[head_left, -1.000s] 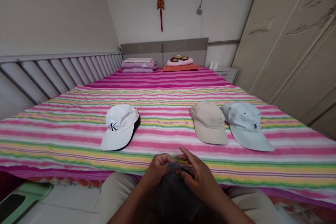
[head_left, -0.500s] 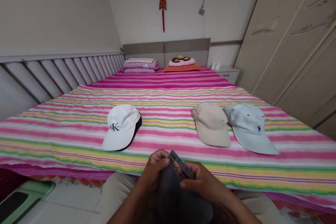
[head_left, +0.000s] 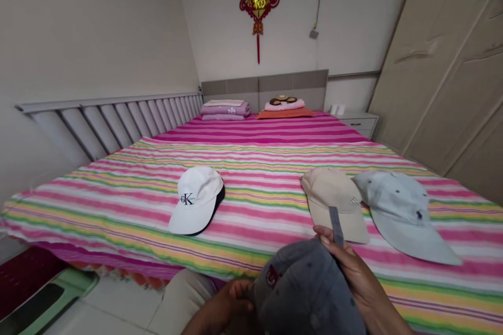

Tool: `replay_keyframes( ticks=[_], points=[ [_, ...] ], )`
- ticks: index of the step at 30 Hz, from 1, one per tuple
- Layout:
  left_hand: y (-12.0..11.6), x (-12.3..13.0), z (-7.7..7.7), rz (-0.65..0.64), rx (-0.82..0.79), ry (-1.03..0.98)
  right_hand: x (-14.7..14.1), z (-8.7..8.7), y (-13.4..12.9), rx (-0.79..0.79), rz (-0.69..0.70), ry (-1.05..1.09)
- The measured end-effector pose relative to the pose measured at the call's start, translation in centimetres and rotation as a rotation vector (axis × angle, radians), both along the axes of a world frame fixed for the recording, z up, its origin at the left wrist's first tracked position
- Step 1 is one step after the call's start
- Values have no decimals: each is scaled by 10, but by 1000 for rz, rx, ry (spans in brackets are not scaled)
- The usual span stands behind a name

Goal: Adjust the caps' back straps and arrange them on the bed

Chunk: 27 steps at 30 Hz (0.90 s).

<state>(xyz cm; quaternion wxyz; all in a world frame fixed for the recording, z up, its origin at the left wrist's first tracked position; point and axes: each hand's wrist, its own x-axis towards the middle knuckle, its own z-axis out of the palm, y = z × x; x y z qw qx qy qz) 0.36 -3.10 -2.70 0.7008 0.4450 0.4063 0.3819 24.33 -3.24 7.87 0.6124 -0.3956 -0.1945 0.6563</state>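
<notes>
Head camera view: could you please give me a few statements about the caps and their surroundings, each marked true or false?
1. The right hand holds the dark grey fabric cap. True.
2. The white fabric cap with black lettering is in the right hand. False: it lies on the striped multicoloured bedspread.
3. The beige fabric cap lies beside the pale blue fabric cap. True.
4. The pale blue fabric cap's brim points toward the headboard. False: it points away from the grey panelled headboard.
</notes>
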Motion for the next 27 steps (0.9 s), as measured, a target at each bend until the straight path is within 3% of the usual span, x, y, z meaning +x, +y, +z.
replay_keyframes(
  ticks=[2, 5, 10, 13, 16, 18, 20, 24, 27],
  points=[
    [5, -8, 3, -50, -48, -98, 3, -3, 4, 19, -28, -55],
    [29, -30, 30, 26, 23, -109, 11, -13, 10, 21, -74, -122],
    [93, -72, 114, 248, 234, -162, 19, -34, 8, 6, 7, -70],
    [129, -96, 166, 532, 430, -281, 21, -48, 4, -22, 43, -50],
    [154, -122, 199, 734, 506, -413, 26, -62, 2, -83, 10, -28],
    [162, -139, 200, 846, 356, -364, 32, -70, 3, -138, -53, -13],
    [163, -154, 186, 865, 189, -285, 39, -77, 4, -181, -102, 12],
    [150, -170, 129, 831, -82, -145, 51, -83, 6, -212, -132, 79],
    [141, -172, 94, 819, -164, -114, 55, -82, 10, -232, -178, 106]
  ],
)
